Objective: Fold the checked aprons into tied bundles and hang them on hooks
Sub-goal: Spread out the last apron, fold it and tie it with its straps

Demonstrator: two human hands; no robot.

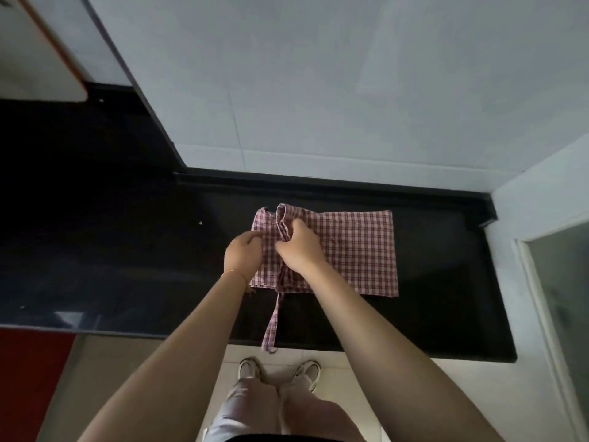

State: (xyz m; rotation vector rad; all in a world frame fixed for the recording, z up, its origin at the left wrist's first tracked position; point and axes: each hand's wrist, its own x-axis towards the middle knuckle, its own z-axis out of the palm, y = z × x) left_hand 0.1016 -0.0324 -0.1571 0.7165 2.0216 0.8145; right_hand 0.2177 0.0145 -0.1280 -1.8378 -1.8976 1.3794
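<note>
Black counter [127, 266] beneath pale wall [318, 90]

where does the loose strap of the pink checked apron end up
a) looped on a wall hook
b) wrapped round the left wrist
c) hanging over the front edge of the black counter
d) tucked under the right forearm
c: the loose strap runs from the pink checked apron down past the front edge of the black stone counter, its end dangling free.

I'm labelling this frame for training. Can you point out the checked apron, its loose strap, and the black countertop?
checked apron [357, 250], head view, flat right half of the cloth.
loose strap [271, 327], head view, middle of the length hanging over the edge.
black countertop [446, 282], head view, bare surface right of the apron.
</note>
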